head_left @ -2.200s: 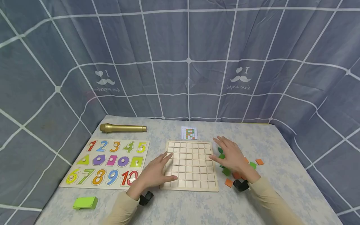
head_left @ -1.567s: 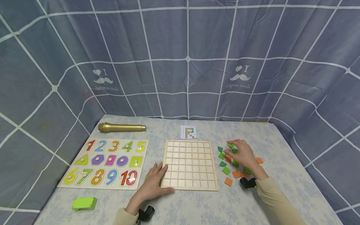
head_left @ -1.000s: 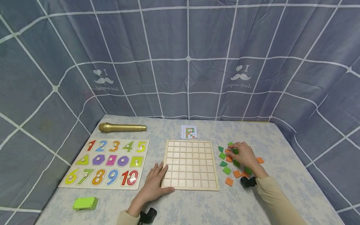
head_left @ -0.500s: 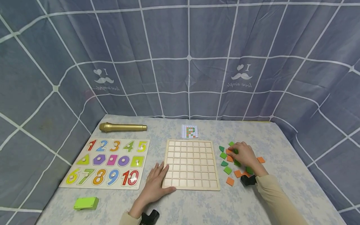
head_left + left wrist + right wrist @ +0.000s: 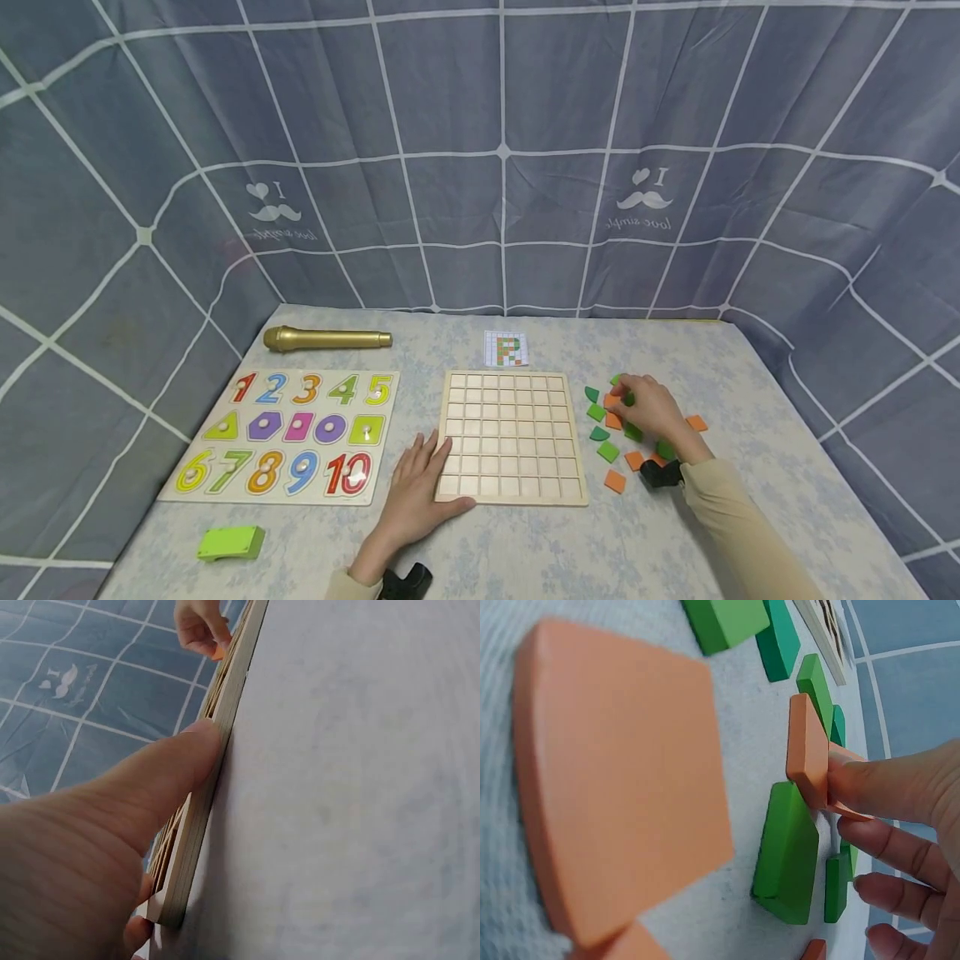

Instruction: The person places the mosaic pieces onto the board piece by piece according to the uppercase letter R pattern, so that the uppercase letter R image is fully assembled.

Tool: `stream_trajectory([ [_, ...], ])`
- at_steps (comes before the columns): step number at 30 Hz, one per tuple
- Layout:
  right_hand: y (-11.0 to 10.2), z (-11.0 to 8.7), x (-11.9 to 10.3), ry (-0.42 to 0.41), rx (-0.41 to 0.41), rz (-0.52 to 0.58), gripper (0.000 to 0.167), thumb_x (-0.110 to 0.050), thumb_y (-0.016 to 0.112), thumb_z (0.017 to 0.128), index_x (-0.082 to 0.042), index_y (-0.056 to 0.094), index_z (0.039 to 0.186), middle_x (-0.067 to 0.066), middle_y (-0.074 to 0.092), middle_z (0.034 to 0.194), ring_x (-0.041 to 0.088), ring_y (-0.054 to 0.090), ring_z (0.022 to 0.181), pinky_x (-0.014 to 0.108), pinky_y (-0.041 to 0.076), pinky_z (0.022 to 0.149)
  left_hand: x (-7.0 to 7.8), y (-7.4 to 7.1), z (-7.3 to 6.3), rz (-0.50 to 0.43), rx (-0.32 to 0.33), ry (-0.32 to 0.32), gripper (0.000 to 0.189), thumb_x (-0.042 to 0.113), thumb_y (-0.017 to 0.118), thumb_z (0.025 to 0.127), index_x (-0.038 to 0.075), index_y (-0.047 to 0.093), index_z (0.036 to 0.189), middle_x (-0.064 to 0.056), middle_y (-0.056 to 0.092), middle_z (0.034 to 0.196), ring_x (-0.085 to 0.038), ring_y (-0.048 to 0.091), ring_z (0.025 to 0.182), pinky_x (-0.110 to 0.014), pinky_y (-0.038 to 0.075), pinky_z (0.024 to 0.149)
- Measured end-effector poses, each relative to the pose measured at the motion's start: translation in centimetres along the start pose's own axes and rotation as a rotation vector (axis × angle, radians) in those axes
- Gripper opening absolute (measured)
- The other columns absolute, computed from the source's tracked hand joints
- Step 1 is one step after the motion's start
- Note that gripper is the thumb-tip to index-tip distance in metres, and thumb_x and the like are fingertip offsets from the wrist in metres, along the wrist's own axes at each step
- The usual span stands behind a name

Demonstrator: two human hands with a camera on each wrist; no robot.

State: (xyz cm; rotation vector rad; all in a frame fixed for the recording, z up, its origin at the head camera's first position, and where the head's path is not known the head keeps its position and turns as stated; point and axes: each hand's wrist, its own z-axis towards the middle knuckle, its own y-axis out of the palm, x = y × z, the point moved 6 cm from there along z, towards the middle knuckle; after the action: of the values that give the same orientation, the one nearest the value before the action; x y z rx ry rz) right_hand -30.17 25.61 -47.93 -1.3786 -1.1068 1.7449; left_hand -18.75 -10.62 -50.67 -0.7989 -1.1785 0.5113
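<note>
**A:** ok what's this person actually wearing?

**B:** Beige long sleeves on both arms. The right sleeve (image 5: 738, 523) shows the most, plain cloth with a few soft creases. The left sleeve (image 5: 352, 587) is mostly cut off at the near edge, so you just get the cuff end.

**A:** and the black things?

**B:** Chunky wrist units, one per side. The left wrist unit (image 5: 405, 583) looks kinda notched, the right wrist unit (image 5: 660, 475) a bit lumpy. Too small for finer detail tbh.

**A:** Hands?

**B:** Left hand (image 5: 416, 492) and right hand (image 5: 654, 411) are both bare, cuffs end around the wrists.
</note>
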Motion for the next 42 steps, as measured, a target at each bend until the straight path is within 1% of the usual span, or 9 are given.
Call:
stream_trajectory([
  [2,0.1,-0.1,0.0,0.005,-0.005,0.035,0.014,-0.018,0.073,0.084,-0.011,0.063,0.091,0.003,0.059,0.087,0.024,0.053,0.078,0.040,0.045,0.063,0.0,0.1,-0.1,0.018,0.009,-0.001,0.093,0.052,0.074,0.074,0.002,0.040,0.144,-0.021,0.028,0.150,-0.041,0.013,0.139,-0.056,0.010,0.109],
  [8,0.1,-0.3,-0.1,0.034,-0.007,0.214,0.018,-0.015,0.072,0.086,-0.011,0.054,0.085,0.003,0.055,0.074,0.018,0.044,0.054,0.030,0.036,0.047,0.1,0.2,-0.1,0.068,0.042,0.023,0.095,0.055,0.073,0.074,0.002,0.039,0.144,-0.022,0.030,0.149,-0.041,0.015,0.139,-0.055,0.012,0.109],
  [12,0.1,-0.4,-0.3,0.039,-0.004,0.255,0.017,-0.013,0.071,0.087,-0.009,0.054,0.086,0.003,0.055,0.075,0.016,0.044,0.052,0.029,0.036,0.044,0.1,0.2,-0.1,0.078,0.055,0.032,0.094,0.055,0.073,0.074,0.002,0.040,0.144,-0.022,0.031,0.148,-0.042,0.017,0.138,-0.056,0.014,0.108],
  [16,0.0,-0.2,-1.0,0.012,0.038,0.269,0.016,-0.013,0.072,0.086,-0.008,0.056,0.086,0.002,0.056,0.075,0.017,0.046,0.053,0.031,0.039,0.045,0.2,0.2,-0.1,0.080,0.055,0.035,0.094,0.055,0.073,0.074,0.001,0.040,0.143,-0.023,0.032,0.147,-0.043,0.018,0.137,-0.056,0.015,0.108],
  [21,0.2,0.7,-3.3,-0.063,0.100,0.311,0.017,-0.013,0.075,0.083,-0.010,0.058,0.082,-0.001,0.057,0.074,0.015,0.044,0.054,0.030,0.038,0.047,0.0,0.3,0.0,0.087,0.035,0.017,0.095,0.057,0.071,0.075,0.002,0.039,0.144,-0.021,0.030,0.149,-0.041,0.016,0.138,-0.055,0.015,0.108],
  [24,0.4,1.5,-5.1,-0.103,0.108,0.363,0.017,-0.015,0.076,0.082,-0.011,0.059,0.081,-0.001,0.058,0.075,0.014,0.041,0.052,0.029,0.036,0.046,-0.1,0.3,0.0,0.084,0.029,0.015,0.095,0.057,0.071,0.075,0.003,0.038,0.145,-0.021,0.030,0.149,-0.041,0.016,0.139,-0.054,0.014,0.109],
  [30,1.7,3.5,-8.5,-0.128,0.081,0.451,0.017,-0.019,0.078,0.080,-0.012,0.063,0.079,-0.001,0.060,0.075,0.015,0.040,0.050,0.028,0.035,0.044,0.0,0.2,0.0,0.083,0.040,0.024,0.094,0.056,0.072,0.074,0.003,0.039,0.145,-0.021,0.030,0.149,-0.041,0.015,0.139,-0.054,0.013,0.109],
  [37,3.8,5.3,-12.2,-0.198,0.053,0.460,0.017,-0.016,0.079,0.079,-0.011,0.063,0.075,-0.003,0.060,0.072,0.014,0.041,0.051,0.028,0.036,0.048,-0.2,0.4,0.0,0.090,0.024,0.011,0.094,0.058,0.071,0.075,0.004,0.038,0.145,-0.020,0.028,0.150,-0.039,0.013,0.140,-0.053,0.012,0.110],
  [42,5.5,6.1,-13.7,-0.180,0.004,0.437,0.018,-0.017,0.078,0.080,-0.013,0.061,0.076,-0.005,0.059,0.072,0.014,0.043,0.052,0.028,0.035,0.048,-0.2,0.4,-0.1,0.101,0.025,0.013,0.094,0.059,0.070,0.075,0.004,0.039,0.145,-0.020,0.029,0.150,-0.039,0.015,0.139,-0.053,0.013,0.109],
])
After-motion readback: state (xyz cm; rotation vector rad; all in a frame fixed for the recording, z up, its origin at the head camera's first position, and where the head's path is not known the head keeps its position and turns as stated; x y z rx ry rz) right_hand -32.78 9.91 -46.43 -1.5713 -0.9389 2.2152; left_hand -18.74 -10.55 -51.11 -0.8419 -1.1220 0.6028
